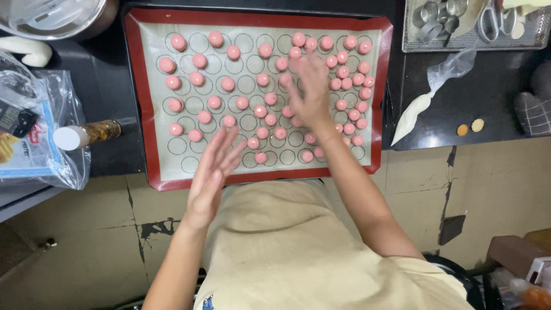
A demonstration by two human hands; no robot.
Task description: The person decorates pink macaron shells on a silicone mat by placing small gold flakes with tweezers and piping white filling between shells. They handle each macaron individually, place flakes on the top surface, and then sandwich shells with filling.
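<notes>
A grey baking mat with a red border [150,123] lies on a dark counter, printed with circles. Several small pink round shells [213,102] are scattered over it, crowded at the right [350,77]. My right hand [311,92] reaches over the middle-right of the mat, fingers spread and blurred, above or touching the pink shells; I cannot tell whether it holds one. My left hand [211,172] hovers flat over the mat's near edge, fingers extended, holding nothing.
A filled piping bag [422,106] lies right of the mat. A metal tray with cutters and scissors [473,26] sits at top right. A steel bowl [51,17], a small bottle [86,135] and a plastic bag [34,138] are on the left.
</notes>
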